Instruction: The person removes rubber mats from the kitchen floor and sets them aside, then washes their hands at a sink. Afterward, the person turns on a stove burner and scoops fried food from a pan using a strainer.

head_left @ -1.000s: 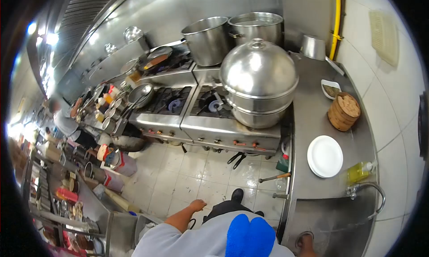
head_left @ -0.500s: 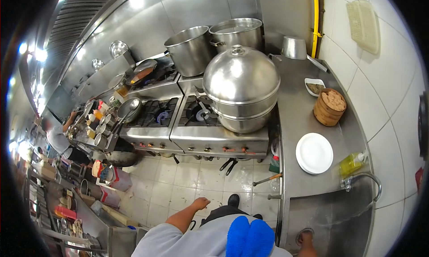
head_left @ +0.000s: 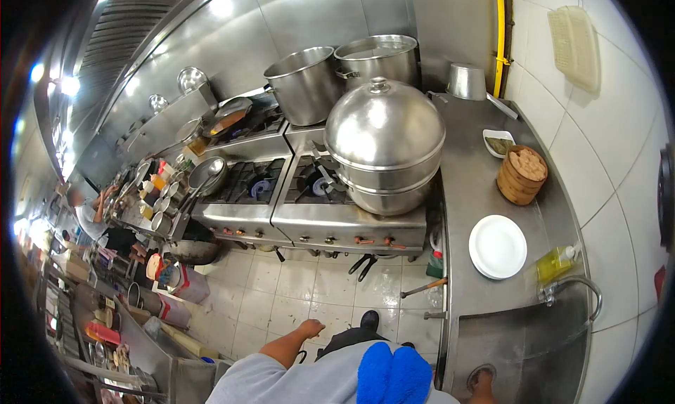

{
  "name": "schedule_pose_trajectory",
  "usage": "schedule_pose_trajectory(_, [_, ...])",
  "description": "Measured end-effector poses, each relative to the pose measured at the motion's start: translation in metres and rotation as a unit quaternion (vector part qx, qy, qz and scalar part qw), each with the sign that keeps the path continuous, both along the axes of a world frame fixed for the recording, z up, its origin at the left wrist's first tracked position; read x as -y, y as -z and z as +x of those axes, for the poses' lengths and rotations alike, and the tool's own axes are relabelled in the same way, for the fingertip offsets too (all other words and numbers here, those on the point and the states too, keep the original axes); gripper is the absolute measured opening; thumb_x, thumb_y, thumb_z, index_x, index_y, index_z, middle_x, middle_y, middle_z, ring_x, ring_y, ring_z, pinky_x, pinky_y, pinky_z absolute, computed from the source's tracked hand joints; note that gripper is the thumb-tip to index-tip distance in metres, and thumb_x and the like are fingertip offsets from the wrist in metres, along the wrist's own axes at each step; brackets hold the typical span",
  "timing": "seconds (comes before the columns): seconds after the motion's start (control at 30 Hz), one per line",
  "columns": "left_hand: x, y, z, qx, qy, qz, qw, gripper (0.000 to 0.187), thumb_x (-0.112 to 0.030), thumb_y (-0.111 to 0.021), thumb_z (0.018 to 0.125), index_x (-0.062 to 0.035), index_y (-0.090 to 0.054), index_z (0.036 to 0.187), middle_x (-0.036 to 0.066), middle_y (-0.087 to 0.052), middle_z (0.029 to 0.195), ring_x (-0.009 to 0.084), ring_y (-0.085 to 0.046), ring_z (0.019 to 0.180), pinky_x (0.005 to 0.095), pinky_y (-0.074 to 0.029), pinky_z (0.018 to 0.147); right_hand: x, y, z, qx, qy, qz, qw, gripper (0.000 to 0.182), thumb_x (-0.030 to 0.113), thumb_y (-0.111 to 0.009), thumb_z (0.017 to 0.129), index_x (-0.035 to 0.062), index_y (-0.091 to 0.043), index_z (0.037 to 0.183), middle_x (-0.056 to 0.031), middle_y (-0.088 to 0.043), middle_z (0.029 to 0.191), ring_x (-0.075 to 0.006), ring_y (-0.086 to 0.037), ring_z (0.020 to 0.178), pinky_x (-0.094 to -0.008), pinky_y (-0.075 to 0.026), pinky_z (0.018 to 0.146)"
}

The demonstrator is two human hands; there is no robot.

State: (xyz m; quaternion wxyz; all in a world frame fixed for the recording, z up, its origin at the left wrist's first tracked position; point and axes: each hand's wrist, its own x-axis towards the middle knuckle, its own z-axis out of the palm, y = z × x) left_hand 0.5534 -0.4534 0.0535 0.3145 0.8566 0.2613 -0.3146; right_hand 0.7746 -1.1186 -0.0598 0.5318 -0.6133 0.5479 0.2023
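My left hand (head_left: 311, 329) hangs over the tiled floor in front of my body, fingers curled in, and nothing shows in it. Down in the metal sink (head_left: 524, 386), my right hand (head_left: 482, 384) is at the round drain (head_left: 480, 376); whether its fingers hold anything is hidden. A thin stream of water runs into the basin from the curved faucet (head_left: 596, 300). Beside the faucet stands a bottle of yellow-green liquid (head_left: 555, 265). White plates (head_left: 498, 246) are stacked on the counter beyond the sink.
A large domed steamer (head_left: 383, 133) stands on the stove (head_left: 351, 218), with two tall pots behind it. A bamboo steamer basket (head_left: 517, 183) and a small white dish (head_left: 498, 142) sit on the counter. Pan handles (head_left: 363, 265) jut out below the stove. Another person (head_left: 91, 218) is at far left.
The view has tilted slightly, so the kitchen sits a little lower. My left hand has shifted slightly leftward and down; my right hand stays at the drain.
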Motion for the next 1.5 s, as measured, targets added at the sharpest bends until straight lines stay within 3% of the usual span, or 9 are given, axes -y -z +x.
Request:
schedule_pose_trajectory(0.17, [0.0,-0.019,-0.008,0.038,0.276,0.114,0.954,0.027,-0.015,-0.064,0.069,-0.007,-0.054,0.092,0.014,-0.059,0.088,0.0319,-0.055,0.089,0.0401,-0.046,0.074,-0.005,-0.025,-0.012,0.048,-0.387,-0.22,0.894,0.026,0.019,-0.045,0.083,0.0036,-0.053,0.103,-0.0133,-0.057,0.097,-0.0263,-0.056,0.084,-0.0376,-0.047,0.069])
schedule_pose_trajectory(0.3, [0.009,-0.023,0.0,0.028,-0.119,-0.071,0.99,0.026,-0.016,-0.064,0.069,-0.0064,-0.054,0.09,0.014,-0.059,0.088,0.0316,-0.056,0.086,0.0392,-0.046,0.072,0.008,-0.005,-0.021,0.257,-0.545,-0.405,0.687,0.025,0.015,-0.047,0.08,-0.0025,-0.057,0.094,-0.0175,-0.061,0.092,-0.0288,-0.06,0.084,-0.0367,-0.046,0.072])
schedule_pose_trajectory(0.63, [0.012,-0.009,0.013,0.076,-0.136,-0.13,0.979,0.029,-0.023,-0.05,0.082,-0.0005,-0.053,0.099,0.014,-0.058,0.092,0.0223,-0.062,0.078,0.036,-0.05,0.063,0.009,-0.007,-0.018,0.154,-0.545,-0.33,0.756,0.029,0.019,-0.05,0.08,-0.0017,-0.057,0.099,-0.0182,-0.056,0.105,-0.0315,-0.056,0.093,-0.0386,-0.042,0.083])
schedule_pose_trajectory(0.67, [0.027,-0.043,0.027,0.003,-0.298,-0.174,0.939,0.031,-0.026,-0.049,0.082,0.0005,-0.053,0.098,0.012,-0.058,0.093,0.0225,-0.063,0.077,0.0347,-0.049,0.06,-0.001,-0.02,-0.023,0.144,-0.529,-0.353,0.758,0.029,0.022,-0.051,0.079,0.0004,-0.059,0.097,-0.0184,-0.057,0.105,-0.0324,-0.055,0.092,-0.0374,-0.043,0.081])
schedule_pose_trajectory(0.73, [0.007,-0.022,0.016,0.037,-0.235,-0.203,0.95,0.029,-0.026,-0.05,0.082,-0.0015,-0.053,0.097,0.01,-0.059,0.092,0.0221,-0.062,0.08,0.0354,-0.048,0.06,-0.015,-0.033,-0.02,0.028,-0.383,-0.258,0.886,0.033,0.028,-0.047,0.08,0.0021,-0.06,0.097,-0.0156,-0.058,0.104,-0.0312,-0.056,0.092,-0.0375,-0.043,0.081])
schedule_pose_trajectory(0.8, [-0.013,-0.001,0.002,0.178,0.173,-0.06,0.967,0.028,-0.025,-0.049,0.082,-0.0014,-0.054,0.096,0.011,-0.059,0.091,0.0224,-0.06,0.084,0.0365,-0.049,0.062,-0.024,-0.045,-0.019,-0.015,-0.47,-0.334,0.817,0.031,0.024,-0.045,0.081,0.0033,-0.062,0.097,-0.0138,-0.056,0.11,-0.0293,-0.053,0.1,-0.0362,-0.041,0.085])
schedule_pose_trajectory(0.83, [-0.02,0.011,-0.004,0.268,0.322,0.015,0.908,0.028,-0.025,-0.048,0.082,-0.0014,-0.054,0.095,0.011,-0.06,0.091,0.0225,-0.06,0.086,0.0371,-0.049,0.063,-0.042,-0.077,-0.007,-0.104,-0.322,-0.248,0.908,0.039,0.023,-0.051,0.082,-0.0025,-0.051,0.113,-0.0174,-0.048,0.12,-0.03,-0.048,0.108,-0.0377,-0.039,0.089])
schedule_pose_trajectory(1.23, [-0.032,0.031,0.006,0.03,-0.212,-0.201,0.956,0.027,-0.026,-0.049,0.082,-0.0022,-0.055,0.094,0.011,-0.06,0.092,0.0235,-0.059,0.088,0.039,-0.049,0.063,-0.028,-0.089,-0.004,-0.101,-0.451,-0.171,0.87,0.035,0.018,-0.049,0.078,-0.0025,-0.057,0.106,-0.0188,-0.051,0.116,-0.0308,-0.051,0.105,-0.0374,-0.042,0.087])
schedule_pose_trajectory(1.5, [0.025,-0.062,0.053,0.017,-0.087,-0.166,0.982,0.032,-0.027,-0.046,0.082,-0.0047,-0.05,0.104,0.009,-0.058,0.099,0.0201,-0.061,0.08,0.0302,-0.045,0.057,-0.013,-0.047,-0.004,-0.094,-0.551,-0.212,0.801,0.043,0.023,-0.063,0.069,-0.0003,-0.057,0.104,-0.0189,-0.053,0.112,-0.031,-0.052,0.101,-0.0367,-0.042,0.087])
